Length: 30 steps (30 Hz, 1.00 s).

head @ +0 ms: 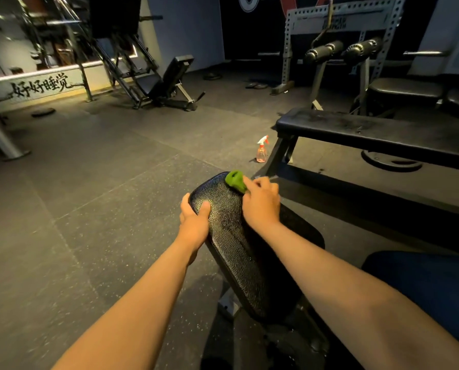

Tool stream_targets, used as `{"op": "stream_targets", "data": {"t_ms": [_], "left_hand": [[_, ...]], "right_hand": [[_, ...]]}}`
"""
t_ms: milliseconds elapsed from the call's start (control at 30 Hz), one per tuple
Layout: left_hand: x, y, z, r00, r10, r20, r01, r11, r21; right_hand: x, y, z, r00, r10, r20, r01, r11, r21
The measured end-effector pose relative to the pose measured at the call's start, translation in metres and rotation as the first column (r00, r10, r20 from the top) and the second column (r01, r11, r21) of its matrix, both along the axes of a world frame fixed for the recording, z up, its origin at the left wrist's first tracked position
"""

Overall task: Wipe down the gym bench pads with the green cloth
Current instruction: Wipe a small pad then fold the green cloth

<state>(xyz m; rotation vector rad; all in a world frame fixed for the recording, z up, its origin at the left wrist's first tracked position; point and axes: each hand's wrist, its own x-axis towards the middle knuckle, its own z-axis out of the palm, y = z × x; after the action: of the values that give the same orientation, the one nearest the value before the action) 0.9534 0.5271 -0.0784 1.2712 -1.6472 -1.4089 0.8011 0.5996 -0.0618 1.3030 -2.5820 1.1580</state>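
Green cloth [235,181]: bunched into a small wad at the far end of the near pad, touching its top face; sticks out beyond the fingers of the right hand.
Cloth handling: judged light, soft and limp; should follow any contour. Likely to creep out of a loose hold when dragged over grained upholstery. Best taken as a wad, fingers curled over the top, palm bearing down.
Right hand [261,202]: curled over the near part of the cloth, gripping it against the pad; fingertips mostly hidden.
Near pad [231,236]: black, grained, glossy; runs away from the camera to a rounded far end. Judged firm under a tough skin, heavy and fixed to its frame; to be steadied at an edge, not lifted.
Left hand [195,217]: grips the left edge of the near pad, thumb on the top face, fingers wrapped underneath out of view.
Far pad [370,129]: flat, black, to the right, well apart from both hands; dull, streaked top.
Spray bottle [262,149]: pinkish body, white trigger, upright on the floor just beside the far pad's leg.
Floor [89,182]: dark speckled tiles.
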Motion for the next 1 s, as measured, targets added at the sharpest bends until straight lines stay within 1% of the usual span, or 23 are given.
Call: {"op": "stream_targets", "data": {"t_ms": [100, 200, 333, 433, 500, 600, 667, 700, 800, 833, 867, 900, 933, 1000], "left_hand": [[-0.003, -0.003, -0.003, 1.0, 0.002, 0.025, -0.001, 1.0, -0.011], [-0.003, -0.001, -0.001, 1.0, 0.006, 0.03, -0.005, 1.0, -0.029], [0.005, 0.0, 0.004, 0.998, -0.067, 0.014, 0.067, 0.998, 0.014], [0.011, 0.001, 0.009, 0.996, -0.091, -0.016, 0.092, 0.993, 0.068], [0.015, 0.002, 0.01, 0.993, -0.109, -0.042, 0.111, 0.992, 0.06], [0.021, -0.002, 0.006, 0.987, -0.12, -0.103, 0.124, 0.992, 0.03], [0.023, -0.007, 0.001, 0.985, -0.122, -0.121, 0.125, 0.992, 0.022], [0.024, -0.011, -0.002, 0.984, -0.127, -0.124, 0.131, 0.991, 0.028], [0.025, -0.019, -0.004, 0.982, -0.15, -0.118, 0.156, 0.987, 0.038], [0.027, -0.014, 0.006, 0.982, -0.161, -0.1, 0.165, 0.986, 0.029], [0.029, -0.011, 0.011, 0.981, -0.18, -0.072, 0.181, 0.983, 0.013], [0.03, -0.01, 0.014, 0.979, -0.198, -0.041, 0.198, 0.98, -0.011], [0.03, -0.011, 0.014, 0.977, -0.214, 0.005, 0.214, 0.976, -0.027], [0.026, -0.013, 0.009, 0.966, -0.246, 0.085, 0.249, 0.968, -0.035]], "right_hand": [[-0.022, -0.004, -0.002, 0.982, -0.149, 0.116, 0.143, 0.988, 0.052], [-0.015, -0.007, -0.002, 0.96, -0.206, 0.191, 0.201, 0.979, 0.047], [0.016, 0.002, -0.001, 0.962, -0.159, 0.224, 0.175, 0.983, -0.056], [0.048, 0.01, -0.002, 0.977, -0.094, 0.189, 0.116, 0.988, -0.106], [0.074, 0.012, -0.003, 0.985, -0.056, 0.162, 0.081, 0.985, -0.152], [0.111, 0.012, -0.005, 0.986, -0.02, 0.168, 0.06, 0.969, -0.239], [0.119, 0.014, -0.007, 0.986, -0.006, 0.167, 0.052, 0.96, -0.274], [0.118, 0.016, -0.008, 0.992, 0.003, 0.127, 0.03, 0.965, -0.261], [0.095, 0.023, -0.01, 0.988, 0.005, -0.152, -0.024, 0.992, -0.127], [0.084, 0.023, -0.01, 0.977, -0.019, -0.211, 0.003, 0.997, -0.076], [0.073, 0.021, -0.01, 0.972, -0.072, -0.222, 0.065, 0.997, -0.037], [0.063, 0.019, -0.009, 0.971, -0.142, -0.192, 0.143, 0.99, -0.012], [0.054, 0.017, -0.007, 0.966, -0.227, -0.124, 0.23, 0.973, 0.008], [0.045, 0.012, -0.002, 0.926, -0.376, 0.038, 0.374, 0.926, 0.044]]}}
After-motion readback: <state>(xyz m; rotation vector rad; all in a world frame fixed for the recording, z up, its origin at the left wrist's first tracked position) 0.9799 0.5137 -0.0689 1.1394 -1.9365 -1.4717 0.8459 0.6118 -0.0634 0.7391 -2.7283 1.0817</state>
